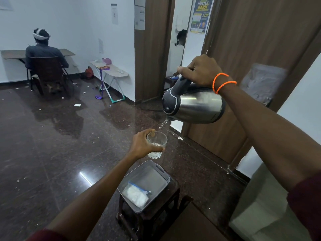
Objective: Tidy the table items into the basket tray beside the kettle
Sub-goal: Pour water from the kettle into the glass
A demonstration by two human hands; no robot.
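Right hand [199, 71] clamped on tilted kettle [194, 106] handle, pouring; left hand [144, 145] wrapped round glass [156, 145] held above tray [165, 176]; risk of overfill or missed stream, wetting bag [136, 194] below.

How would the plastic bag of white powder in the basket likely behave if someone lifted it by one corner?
The bag would probably sag and fold, since it lies slumped flat in the basket. Its powder would likely slide toward the low end. The thin film looks smooth, so it may slip from a loose grip.
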